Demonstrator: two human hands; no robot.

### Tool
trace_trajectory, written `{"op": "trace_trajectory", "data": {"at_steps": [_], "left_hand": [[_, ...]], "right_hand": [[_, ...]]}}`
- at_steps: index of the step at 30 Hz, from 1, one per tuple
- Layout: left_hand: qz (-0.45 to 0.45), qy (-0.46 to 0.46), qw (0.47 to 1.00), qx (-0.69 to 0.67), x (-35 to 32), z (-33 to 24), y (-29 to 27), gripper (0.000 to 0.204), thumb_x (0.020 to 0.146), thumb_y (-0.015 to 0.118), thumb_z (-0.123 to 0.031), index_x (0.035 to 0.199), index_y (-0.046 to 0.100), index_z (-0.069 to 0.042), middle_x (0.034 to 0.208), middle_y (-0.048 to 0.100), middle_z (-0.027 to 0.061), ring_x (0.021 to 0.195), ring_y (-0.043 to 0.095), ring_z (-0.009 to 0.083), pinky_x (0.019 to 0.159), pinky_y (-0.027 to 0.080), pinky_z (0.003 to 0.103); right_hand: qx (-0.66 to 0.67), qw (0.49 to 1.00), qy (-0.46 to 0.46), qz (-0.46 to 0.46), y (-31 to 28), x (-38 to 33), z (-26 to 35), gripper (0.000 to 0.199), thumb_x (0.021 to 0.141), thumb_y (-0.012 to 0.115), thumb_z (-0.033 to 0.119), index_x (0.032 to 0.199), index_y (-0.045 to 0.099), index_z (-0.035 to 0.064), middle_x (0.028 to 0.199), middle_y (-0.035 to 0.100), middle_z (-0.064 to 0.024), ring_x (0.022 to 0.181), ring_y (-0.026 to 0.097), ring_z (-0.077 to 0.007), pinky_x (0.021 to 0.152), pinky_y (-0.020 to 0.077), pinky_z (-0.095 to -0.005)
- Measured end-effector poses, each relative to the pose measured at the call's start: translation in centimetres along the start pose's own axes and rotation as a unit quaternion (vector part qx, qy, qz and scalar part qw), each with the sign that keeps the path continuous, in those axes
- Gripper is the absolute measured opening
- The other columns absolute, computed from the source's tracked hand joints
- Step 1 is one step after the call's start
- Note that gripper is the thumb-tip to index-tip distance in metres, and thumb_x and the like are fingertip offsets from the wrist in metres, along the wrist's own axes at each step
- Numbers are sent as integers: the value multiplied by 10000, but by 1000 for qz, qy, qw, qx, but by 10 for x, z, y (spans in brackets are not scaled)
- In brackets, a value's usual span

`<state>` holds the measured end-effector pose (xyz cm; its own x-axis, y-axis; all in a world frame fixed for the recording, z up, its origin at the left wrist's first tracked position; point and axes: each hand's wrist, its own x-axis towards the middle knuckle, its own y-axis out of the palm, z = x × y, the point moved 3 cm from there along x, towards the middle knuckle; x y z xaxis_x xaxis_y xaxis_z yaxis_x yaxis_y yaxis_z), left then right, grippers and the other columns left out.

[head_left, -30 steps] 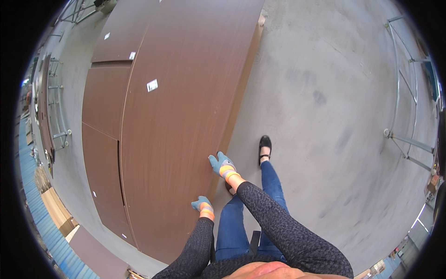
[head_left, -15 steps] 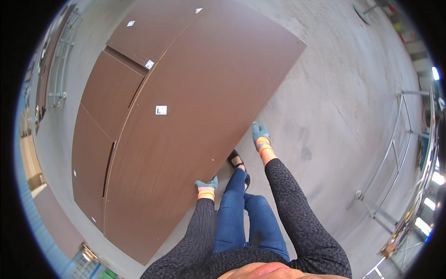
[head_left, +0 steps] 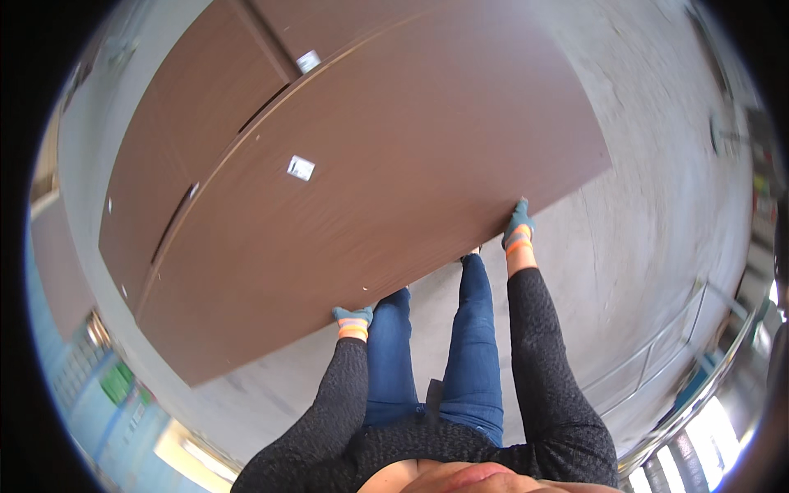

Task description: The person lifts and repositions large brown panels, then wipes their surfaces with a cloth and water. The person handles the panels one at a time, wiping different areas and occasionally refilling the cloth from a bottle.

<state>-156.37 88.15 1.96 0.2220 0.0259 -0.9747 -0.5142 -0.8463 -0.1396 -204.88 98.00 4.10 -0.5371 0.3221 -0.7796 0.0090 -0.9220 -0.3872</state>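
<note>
A large brown board [head_left: 394,172] with a small white label spreads in front of me, raised toward me. My left hand [head_left: 353,315], in a grey-blue glove with an orange cuff, grips its near edge, the fingers hidden underneath. Farther right on the same edge, my right hand [head_left: 519,228], gloved alike, is closed around it with the thumb on top. Beyond the board's far edge lie more brown panels [head_left: 189,107], some with white labels and dark gaps between them.
Grey concrete floor [head_left: 649,205] runs along the right. A metal-tube rack [head_left: 657,349] stands at the right rim. At the lower left are a green crate [head_left: 117,383] and a light blue surface [head_left: 94,419]. My legs are close under the board's near edge.
My view and body have turned left, so the board's near edge now lies more across me. My right hand has closed on that edge; the left keeps its hold. My feet have moved apart.
</note>
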Motion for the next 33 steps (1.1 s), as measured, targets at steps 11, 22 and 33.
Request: {"op": "trace_trajectory", "data": {"at_steps": [11, 22, 33], "left_hand": [[54, -49, 991, -113, 11, 90, 8, 734, 991, 438, -710, 1530, 505, -216, 1608, 489, 38, 1445, 473, 356, 1061, 486, 632], [20, -47, 994, -97, -5, 87, 12, 649, 1011, 453, -548, 1512, 506, -139, 1579, 511, 109, 1448, 479, 389, 1085, 481, 647], [-4, -2, 998, -55, 4, 84, 0, 676, 1037, 424, -580, 1559, 442, -152, 1633, 434, 125, 1503, 413, 373, 1161, 414, 644]], "right_hand": [[40, 990, 54, 128, 3, 32, -12, 654, 1049, 514, 618, 1485, 560, 132, 1551, 549, -82, 1405, 504, -312, 1214, 366, -514], [8, 990, 68, 125, 3, 46, -17, 713, 1044, 467, 654, 1529, 525, 134, 1604, 500, -74, 1441, 474, -319, 1228, 345, -511], [33, 992, 66, 103, 10, 33, -15, 703, 1056, 474, 625, 1528, 524, 106, 1601, 503, -77, 1449, 467, -304, 1244, 317, -476]]}}
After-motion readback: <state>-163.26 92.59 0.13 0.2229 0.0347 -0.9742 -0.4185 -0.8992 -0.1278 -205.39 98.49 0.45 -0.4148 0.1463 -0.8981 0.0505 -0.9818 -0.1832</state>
